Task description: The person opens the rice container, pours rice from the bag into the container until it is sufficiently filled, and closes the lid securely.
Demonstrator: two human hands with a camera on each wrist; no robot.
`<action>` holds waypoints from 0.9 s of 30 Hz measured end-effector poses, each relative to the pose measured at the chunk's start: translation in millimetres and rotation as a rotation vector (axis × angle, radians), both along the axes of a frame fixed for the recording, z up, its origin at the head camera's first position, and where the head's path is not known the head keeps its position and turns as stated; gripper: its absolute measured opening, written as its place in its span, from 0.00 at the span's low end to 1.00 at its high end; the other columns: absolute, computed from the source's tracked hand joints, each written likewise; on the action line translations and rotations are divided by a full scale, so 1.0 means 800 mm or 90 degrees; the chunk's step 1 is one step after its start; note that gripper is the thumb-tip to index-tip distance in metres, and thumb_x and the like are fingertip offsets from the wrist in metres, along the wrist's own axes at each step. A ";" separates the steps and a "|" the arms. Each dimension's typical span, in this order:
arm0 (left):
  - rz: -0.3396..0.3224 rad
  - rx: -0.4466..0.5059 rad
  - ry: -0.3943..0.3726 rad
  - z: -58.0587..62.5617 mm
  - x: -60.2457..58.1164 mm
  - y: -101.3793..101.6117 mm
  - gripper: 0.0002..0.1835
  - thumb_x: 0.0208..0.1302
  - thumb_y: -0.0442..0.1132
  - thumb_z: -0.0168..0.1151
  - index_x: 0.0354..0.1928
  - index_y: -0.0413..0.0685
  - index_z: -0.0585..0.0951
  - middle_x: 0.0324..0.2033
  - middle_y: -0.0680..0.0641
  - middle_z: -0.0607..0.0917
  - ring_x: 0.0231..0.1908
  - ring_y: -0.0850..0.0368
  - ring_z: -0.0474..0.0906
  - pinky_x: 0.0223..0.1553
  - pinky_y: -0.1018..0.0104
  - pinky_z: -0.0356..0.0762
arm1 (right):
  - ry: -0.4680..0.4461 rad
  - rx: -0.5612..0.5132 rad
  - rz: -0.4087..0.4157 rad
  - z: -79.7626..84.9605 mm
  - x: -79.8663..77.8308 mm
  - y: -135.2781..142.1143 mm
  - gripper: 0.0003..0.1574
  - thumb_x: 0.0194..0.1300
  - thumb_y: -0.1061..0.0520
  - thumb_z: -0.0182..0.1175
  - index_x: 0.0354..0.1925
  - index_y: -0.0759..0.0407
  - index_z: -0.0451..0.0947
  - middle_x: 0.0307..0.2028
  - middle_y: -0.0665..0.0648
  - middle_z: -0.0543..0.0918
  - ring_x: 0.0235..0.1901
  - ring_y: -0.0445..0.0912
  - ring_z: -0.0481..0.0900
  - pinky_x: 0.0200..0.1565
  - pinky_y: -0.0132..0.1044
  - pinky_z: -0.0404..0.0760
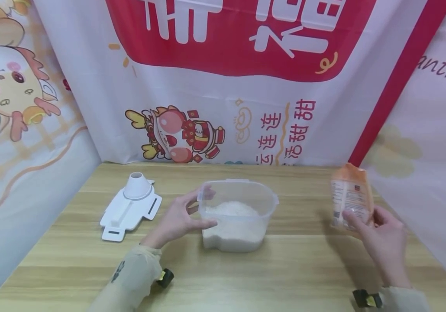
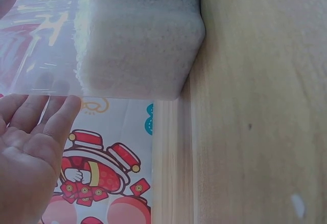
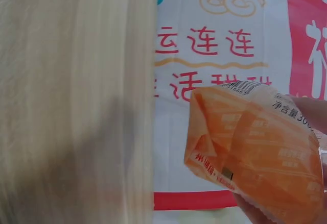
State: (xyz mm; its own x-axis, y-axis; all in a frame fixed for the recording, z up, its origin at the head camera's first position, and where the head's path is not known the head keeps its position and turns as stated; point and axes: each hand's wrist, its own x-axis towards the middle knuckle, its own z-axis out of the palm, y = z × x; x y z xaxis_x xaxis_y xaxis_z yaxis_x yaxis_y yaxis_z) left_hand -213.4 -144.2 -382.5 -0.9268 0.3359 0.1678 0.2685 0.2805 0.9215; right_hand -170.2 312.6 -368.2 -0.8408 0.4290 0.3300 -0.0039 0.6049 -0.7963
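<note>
A clear plastic container (image 1: 238, 221) stands upright on the table, partly filled with white rice (image 2: 138, 35). My left hand (image 1: 184, 216) holds its left end, thumb on the near side and fingers on the far side. In the left wrist view, the fingers (image 2: 64, 117) lie against the container's wall. At the right, my right hand (image 1: 384, 238) grips an orange and white printed plastic bag (image 1: 349, 195) above the table. In the right wrist view, the bag's orange end (image 3: 255, 152) looks creased; its contents are hidden.
A flat white plastic lid (image 1: 129, 212) with a cone-shaped spout (image 1: 137, 186) lies left of the container. Printed cloth (image 1: 223, 95) hangs along the back and both sides of the wooden table (image 1: 246, 281).
</note>
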 end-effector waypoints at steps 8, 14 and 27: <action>0.001 0.002 -0.001 0.001 -0.002 0.000 0.47 0.44 0.54 0.81 0.69 0.73 0.68 0.60 0.60 0.76 0.64 0.56 0.68 0.63 0.55 0.67 | -0.019 0.150 -0.006 -0.013 -0.008 0.013 0.33 0.56 0.43 0.74 0.45 0.69 0.80 0.36 0.68 0.85 0.24 0.44 0.74 0.19 0.30 0.70; -0.001 0.010 0.000 0.001 -0.002 0.000 0.48 0.44 0.49 0.82 0.69 0.71 0.68 0.61 0.59 0.76 0.64 0.57 0.68 0.64 0.56 0.66 | 0.041 0.237 0.016 -0.028 -0.011 0.021 0.18 0.64 0.51 0.66 0.34 0.68 0.78 0.21 0.62 0.79 0.17 0.49 0.69 0.15 0.37 0.65; 0.002 0.014 -0.017 0.002 0.001 0.001 0.47 0.44 0.52 0.82 0.69 0.73 0.69 0.60 0.60 0.77 0.64 0.54 0.68 0.63 0.54 0.67 | -0.089 0.222 0.051 -0.025 -0.007 0.020 0.25 0.68 0.57 0.51 0.52 0.78 0.71 0.34 0.75 0.80 0.28 0.62 0.77 0.20 0.41 0.72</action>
